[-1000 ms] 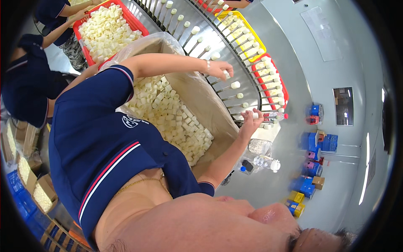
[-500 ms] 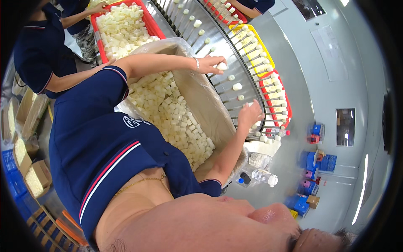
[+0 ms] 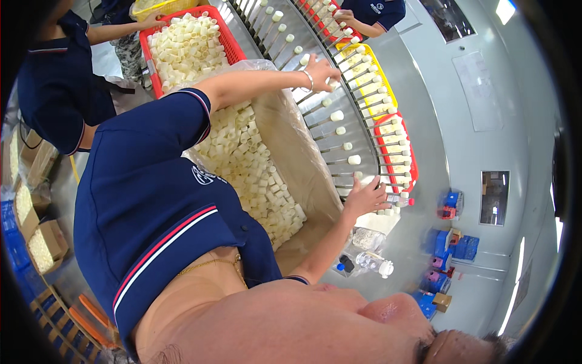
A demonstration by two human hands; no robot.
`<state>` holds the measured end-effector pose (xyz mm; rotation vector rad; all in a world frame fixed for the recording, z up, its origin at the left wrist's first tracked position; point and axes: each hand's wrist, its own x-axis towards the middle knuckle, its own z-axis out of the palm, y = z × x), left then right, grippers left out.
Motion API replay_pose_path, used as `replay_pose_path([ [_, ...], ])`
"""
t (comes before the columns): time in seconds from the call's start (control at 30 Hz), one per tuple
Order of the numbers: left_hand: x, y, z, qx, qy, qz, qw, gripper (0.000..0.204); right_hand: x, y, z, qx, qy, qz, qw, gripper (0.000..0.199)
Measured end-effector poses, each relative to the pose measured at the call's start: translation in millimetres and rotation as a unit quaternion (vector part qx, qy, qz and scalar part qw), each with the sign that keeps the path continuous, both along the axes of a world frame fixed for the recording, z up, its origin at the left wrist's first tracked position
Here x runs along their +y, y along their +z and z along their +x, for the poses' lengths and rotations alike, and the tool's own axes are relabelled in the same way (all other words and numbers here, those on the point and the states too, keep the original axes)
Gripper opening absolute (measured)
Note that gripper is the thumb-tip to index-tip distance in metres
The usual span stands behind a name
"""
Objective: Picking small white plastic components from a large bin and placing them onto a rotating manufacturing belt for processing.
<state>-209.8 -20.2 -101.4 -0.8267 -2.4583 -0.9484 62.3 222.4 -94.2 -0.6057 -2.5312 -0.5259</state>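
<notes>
My left hand [image 3: 318, 76], with a bracelet at its wrist, reaches over a curved metal conveyor [image 3: 327, 60] lined with thin rods. Its fingers curl at a short white cylinder [image 3: 333, 85]. Further along, my right hand [image 3: 367, 198] is held with its fingers apart near the rod ends. A white cylinder [image 3: 357, 175] touches or nearly touches one of its fingertips; which, I cannot tell. Between my hands, several rods carry a white cylinder each, such as one cylinder [image 3: 354, 160]. Below my arms a lined bin [image 3: 315, 164] holds many loose white cylinders [image 3: 254, 170].
A red basket [image 3: 229, 42] of white pieces stands beside the bin. Across the conveyor are a yellow basket [image 3: 388, 79] and a red basket [image 3: 413, 159]. Clear bottles [image 3: 373, 262] lie near my right forearm. Co-workers stand at left [image 3: 57, 91] and at top [image 3: 379, 12].
My left hand has shifted up and to the right along the conveyor. My right hand has moved down, its fingers spreading. The view has tilted slightly, and the co-worker at top shows more.
</notes>
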Motion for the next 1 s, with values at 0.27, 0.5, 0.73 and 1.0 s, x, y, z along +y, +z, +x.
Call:
replay_pose_path([
  [0.27,48,-5,14,-0.076,-0.167,-0.171,0.968,0.034,-104,-79,13,0.056,0.414,-0.039,0.908,0.02],
  [0.5,53,-11,28,-0.125,-0.144,-0.017,0.981,0.035,-106,-184,60,-0.241,0.367,-0.317,0.841,0.035],
  [0.73,104,-4,65,-0.089,-0.252,-0.134,0.954,0.035,-92,-226,115,-0.375,0.205,-0.307,0.85,0.069],
  [1.0,148,5,101,0.1,-0.349,-0.274,0.89,0.027,-98,-224,123,-0.467,0.162,-0.462,0.736,0.064],
])
